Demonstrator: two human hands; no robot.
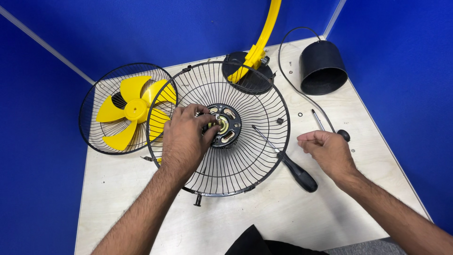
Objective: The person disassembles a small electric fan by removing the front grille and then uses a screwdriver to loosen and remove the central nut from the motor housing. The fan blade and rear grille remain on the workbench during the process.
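A round black wire fan guard point(255, 156) lies flat in the middle of the plywood table point(283, 212). My left hand point(184, 139) rests over its left half, fingertips pinched on the black and brass hub point(227, 127) at its centre. My right hand point(326, 150) hovers just right of the guard, fingers curled closed with nothing visible in them. A black-handled screwdriver point(297, 174) lies between the guard's rim and that hand, its shaft reaching over the wires. A second, thinner screwdriver point(323, 123) with a black knob lies just beyond my right hand.
Another wire guard point(89, 101) holding a yellow fan blade point(134, 111) lies at the left, partly under the first. A yellow stand point(263, 35) on a black base, a black cup-shaped cover point(323, 68), a black cable point(282, 66) and small loose washers point(300, 114) sit at the back. Blue partitions enclose the table.
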